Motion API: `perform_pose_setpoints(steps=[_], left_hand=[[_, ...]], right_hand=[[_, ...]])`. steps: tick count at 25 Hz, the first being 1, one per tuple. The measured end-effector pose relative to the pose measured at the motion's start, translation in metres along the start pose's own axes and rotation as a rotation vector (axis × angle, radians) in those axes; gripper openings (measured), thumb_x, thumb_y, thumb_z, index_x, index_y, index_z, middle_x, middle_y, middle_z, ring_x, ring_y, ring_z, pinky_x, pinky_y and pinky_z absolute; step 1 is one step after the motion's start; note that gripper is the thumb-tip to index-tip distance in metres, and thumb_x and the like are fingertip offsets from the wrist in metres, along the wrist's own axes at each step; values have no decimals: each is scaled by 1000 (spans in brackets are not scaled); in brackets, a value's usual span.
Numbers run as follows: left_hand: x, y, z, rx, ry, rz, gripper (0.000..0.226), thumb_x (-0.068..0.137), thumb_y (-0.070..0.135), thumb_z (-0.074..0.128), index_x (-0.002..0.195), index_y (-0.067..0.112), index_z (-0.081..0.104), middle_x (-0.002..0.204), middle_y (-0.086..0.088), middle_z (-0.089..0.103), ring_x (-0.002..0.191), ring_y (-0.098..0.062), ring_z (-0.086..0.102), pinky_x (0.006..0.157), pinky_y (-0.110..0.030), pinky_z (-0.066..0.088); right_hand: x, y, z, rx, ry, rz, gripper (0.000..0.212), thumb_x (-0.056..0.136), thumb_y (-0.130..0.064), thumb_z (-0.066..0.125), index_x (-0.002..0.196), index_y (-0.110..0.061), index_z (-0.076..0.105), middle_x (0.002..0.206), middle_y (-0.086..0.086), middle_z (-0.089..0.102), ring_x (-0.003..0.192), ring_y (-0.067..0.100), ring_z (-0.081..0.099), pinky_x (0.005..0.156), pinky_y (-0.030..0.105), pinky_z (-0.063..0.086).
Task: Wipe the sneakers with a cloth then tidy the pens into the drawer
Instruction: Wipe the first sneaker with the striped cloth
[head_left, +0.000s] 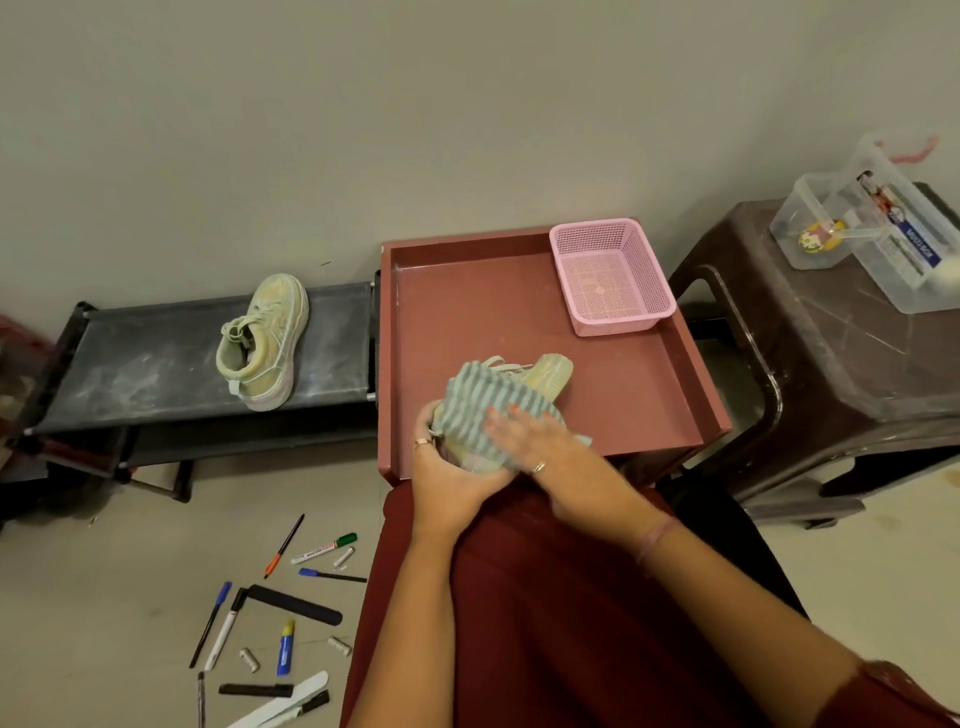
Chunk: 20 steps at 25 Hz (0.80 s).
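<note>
Pale green sneaker (545, 371) over near edge of red drawer (519, 306), draped in ribbed striped cloth (480, 400). Left hand (449, 478) cups the heel, fingers curled round it. Right hand (530, 434) presses cloth flat, fingers straight, motion-blurred. Second sneaker (262, 343) on dusty black bench (156, 364). Pens (275, 603) scattered on floor. Pink mesh basket (613, 275) in drawer's far corner.

A pink basket (613, 278) sits in the far right corner of a red tray (467, 306). Clear boxes (878, 234) stand on a brown stool (831, 358).
</note>
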<state>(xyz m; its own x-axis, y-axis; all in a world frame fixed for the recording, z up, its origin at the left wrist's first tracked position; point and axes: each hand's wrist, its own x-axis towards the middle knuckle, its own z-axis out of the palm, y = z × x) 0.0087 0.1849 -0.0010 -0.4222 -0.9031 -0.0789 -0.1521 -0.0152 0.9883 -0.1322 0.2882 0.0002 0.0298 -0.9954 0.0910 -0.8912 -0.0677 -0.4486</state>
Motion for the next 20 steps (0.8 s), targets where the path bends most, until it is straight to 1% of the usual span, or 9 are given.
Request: perform_pose_setpoints(steps=[2, 4, 6, 8, 11, 13, 16, 18, 20], left_hand=[[1, -4, -1, -43, -17, -34, 91, 49, 0, 93, 115, 37, 44, 118, 11, 57, 109, 0, 59, 90, -18, 50], [4, -7, -1, -60, -25, -42, 93, 49, -2, 93, 117, 37, 43, 120, 11, 56, 108, 5, 58, 89, -17, 50], [7, -10, -2, -84, -17, -56, 93, 49, -3, 92, 119, 32, 44, 120, 7, 57, 106, 3, 59, 85, -16, 51], [9, -13, -4, -101, -5, -53, 94, 47, 1, 93, 123, 27, 45, 120, 1, 60, 108, -5, 62, 84, -18, 52], [8, -14, -5, -132, 9, -67, 88, 49, -1, 91, 120, 28, 48, 116, 0, 64, 104, -8, 66, 83, -19, 53], [8, -12, -3, -140, 9, -79, 86, 51, -8, 89, 115, 32, 48, 113, 2, 64, 100, -4, 66, 79, -16, 51], [7, -12, 2, -112, -11, -76, 93, 48, -3, 93, 120, 31, 45, 119, 6, 60, 105, 0, 62, 81, -16, 50], [7, -10, 4, -101, -14, -82, 95, 48, -1, 94, 121, 33, 43, 120, 9, 57, 106, 5, 59, 81, -13, 50], [8, -10, 4, -92, -4, -84, 95, 49, -1, 93, 121, 33, 42, 119, 11, 56, 104, 8, 58, 82, -12, 50]], right_hand=[[3, 42, -5, 52, 3, 212, 80, 76, -2, 26, 150, -29, 11, 158, -7, 9, 147, 13, 4, 119, 45, 13], [17, 59, -11, 83, 57, 353, 90, 76, 13, 34, 147, -34, 4, 155, -12, 3, 147, 16, 3, 118, 48, 16], [30, 39, -11, 143, 56, 424, 89, 80, 17, 40, 148, -28, 4, 149, -16, -1, 147, 14, -1, 121, 39, 6], [31, -2, -5, 195, 27, 328, 82, 83, 15, 40, 151, -19, 7, 150, -15, -3, 146, 10, -7, 118, 24, -1], [11, -41, 8, 161, -26, 40, 84, 78, 16, 32, 151, -17, 6, 159, -7, 0, 146, 9, -9, 118, 24, -4], [10, -20, 4, 50, -24, -36, 79, 79, 7, 24, 151, -21, 10, 160, -6, 5, 147, 8, -3, 119, 25, 0], [18, 35, -3, 5, 38, 181, 68, 85, -7, 22, 151, -22, 17, 159, -2, 11, 147, 11, 6, 120, 37, 13], [26, 53, -9, 16, 71, 349, 75, 84, 8, 35, 151, -21, 15, 159, 0, 9, 147, 17, 8, 117, 44, 21], [34, 40, -9, 75, 54, 402, 81, 84, 12, 44, 151, -19, 10, 159, -3, 3, 147, 18, 1, 119, 41, 17]])
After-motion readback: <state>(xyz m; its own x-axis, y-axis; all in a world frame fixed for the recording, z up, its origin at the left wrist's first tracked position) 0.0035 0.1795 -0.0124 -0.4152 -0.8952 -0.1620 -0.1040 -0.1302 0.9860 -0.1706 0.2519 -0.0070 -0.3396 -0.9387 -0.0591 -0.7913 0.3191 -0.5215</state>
